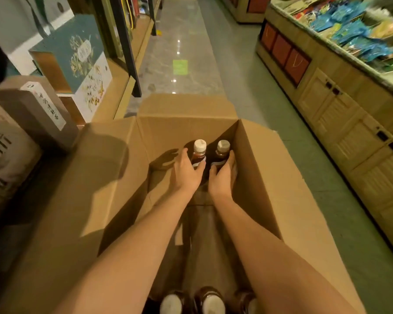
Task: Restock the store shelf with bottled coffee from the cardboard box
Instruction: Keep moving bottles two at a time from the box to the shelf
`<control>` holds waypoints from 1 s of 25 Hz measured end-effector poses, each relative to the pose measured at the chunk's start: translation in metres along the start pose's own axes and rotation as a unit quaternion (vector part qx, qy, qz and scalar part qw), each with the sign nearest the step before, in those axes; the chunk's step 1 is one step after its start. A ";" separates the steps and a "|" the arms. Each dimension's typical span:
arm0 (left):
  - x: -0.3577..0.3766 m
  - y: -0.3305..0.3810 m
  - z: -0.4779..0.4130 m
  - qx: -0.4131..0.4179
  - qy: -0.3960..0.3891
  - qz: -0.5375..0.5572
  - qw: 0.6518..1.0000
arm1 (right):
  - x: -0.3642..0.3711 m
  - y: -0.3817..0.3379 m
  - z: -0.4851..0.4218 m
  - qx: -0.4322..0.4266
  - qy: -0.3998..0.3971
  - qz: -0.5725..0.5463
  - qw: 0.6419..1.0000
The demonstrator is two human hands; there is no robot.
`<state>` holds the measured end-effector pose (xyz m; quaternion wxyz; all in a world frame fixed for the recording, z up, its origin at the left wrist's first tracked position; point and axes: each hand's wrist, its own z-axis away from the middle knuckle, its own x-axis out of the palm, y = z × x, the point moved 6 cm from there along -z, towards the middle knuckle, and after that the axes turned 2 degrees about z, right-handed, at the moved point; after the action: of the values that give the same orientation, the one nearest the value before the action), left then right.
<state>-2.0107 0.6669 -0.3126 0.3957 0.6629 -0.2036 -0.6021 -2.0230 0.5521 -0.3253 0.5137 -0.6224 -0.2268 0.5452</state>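
Bottled coffee stands upright at the far end of the open cardboard box (254, 168): two dark bottles with white caps, side by side and close to the far wall. The left bottle (199, 155) is wrapped by the left hand (186, 172), fingers curled round its left side and the thumb pressed on its label. The right bottle (221, 154) is gripped by the right hand (222, 177), fingers round its right side, thumb at its near side. Both hands reach in from the near edge, forearms over the box's middle. More white-capped bottles (210, 301) stand at the box's near end, under the forearms. The box flaps lie folded outward. Gift boxes (82, 55) fill the shelf at left; a wooden display counter (340, 114) runs along the right.
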 end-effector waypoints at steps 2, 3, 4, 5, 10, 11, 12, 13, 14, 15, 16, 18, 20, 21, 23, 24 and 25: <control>0.010 -0.002 -0.010 -0.007 0.012 0.039 0.999 | 0.007 0.006 -0.012 0.007 0.040 0.018 0.999; 0.015 -0.004 -0.013 -0.008 0.017 0.053 0.998 | 0.009 0.009 -0.018 0.012 0.057 0.019 0.998; 0.021 -0.007 -0.017 -0.011 0.021 0.066 0.998 | 0.011 0.012 -0.023 0.020 0.070 0.012 0.997; 0.026 -0.009 -0.020 -0.019 0.021 0.079 0.996 | 0.013 0.015 -0.027 0.029 0.080 0.002 0.996; 0.042 -0.017 -0.029 -0.016 0.039 0.102 0.994 | 0.013 0.019 -0.033 0.022 0.125 0.006 0.992; 0.043 -0.018 -0.028 -0.013 0.042 0.102 0.994 | 0.012 0.018 -0.034 0.020 0.129 0.022 0.991; 0.044 -0.018 -0.030 -0.010 0.040 0.102 0.994 | 0.012 0.017 -0.035 0.016 0.134 0.039 0.990; 0.045 -0.019 -0.031 -0.008 0.035 0.103 0.994 | 0.011 0.015 -0.036 0.012 0.134 0.052 0.990; 0.046 -0.020 -0.032 -0.007 0.029 0.106 0.994 | 0.012 0.014 -0.037 0.008 0.133 0.060 0.989; 0.046 -0.020 -0.032 -0.008 0.025 0.109 0.994 | 0.012 0.012 -0.038 0.007 0.128 0.063 0.990; 0.045 -0.020 -0.031 -0.010 0.023 0.112 0.993 | 0.012 0.011 -0.038 0.010 0.121 0.059 0.991; 0.039 -0.021 -0.026 -0.017 0.024 0.117 0.993 | 0.011 0.007 -0.035 0.018 0.109 0.034 0.993; 0.027 -0.020 -0.020 -0.018 0.027 0.128 0.991 | 0.006 0.000 -0.028 0.021 0.096 0.002 0.995; 0.020 -0.018 -0.017 -0.017 0.029 0.134 0.990 | 0.003 -0.005 -0.023 0.018 0.085 -0.017 0.996; -0.001 -0.010 -0.010 -0.007 0.035 0.147 0.989 | -0.002 -0.021 -0.009 -0.012 0.061 -0.044 0.997; -0.016 -0.002 -0.005 -0.001 0.042 0.152 0.987 | -0.008 -0.032 0.000 -0.034 0.059 -0.044 0.997; -0.031 0.006 0.001 0.006 0.049 0.155 0.987 | -0.015 -0.044 0.007 -0.055 0.058 -0.044 0.996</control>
<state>-2.0161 0.6858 -0.2880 0.4898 0.6543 -0.2878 -0.4992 -2.0217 0.5582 -0.2782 0.5147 -0.6697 -0.2528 0.4719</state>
